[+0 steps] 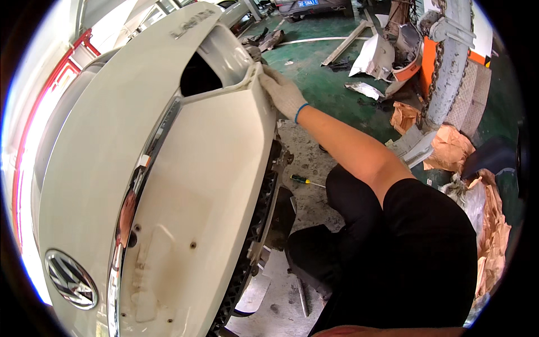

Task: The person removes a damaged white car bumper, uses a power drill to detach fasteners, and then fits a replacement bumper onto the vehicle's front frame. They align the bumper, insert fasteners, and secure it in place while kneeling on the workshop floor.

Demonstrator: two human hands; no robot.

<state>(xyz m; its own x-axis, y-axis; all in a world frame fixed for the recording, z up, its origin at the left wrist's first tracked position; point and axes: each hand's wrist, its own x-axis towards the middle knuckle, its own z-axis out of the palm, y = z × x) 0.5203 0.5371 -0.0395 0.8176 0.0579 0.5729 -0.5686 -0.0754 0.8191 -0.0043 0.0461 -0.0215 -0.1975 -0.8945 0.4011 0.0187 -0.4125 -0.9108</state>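
Work looks part-way: lamp recess (pixel 227 55) unfilled, chrome strip (pixel 128 210) and badge (pixel 71 279) on; gloved right hand (pixel 284 94) at recess's outer corner, fingertips hidden, can't tell grasp; left hand unseen.

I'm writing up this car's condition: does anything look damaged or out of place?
Yes. The white car has a dark opening in its rear, as though a part were missing. Brown grime stains the panel, and a screwdriver lies loose on the floor.
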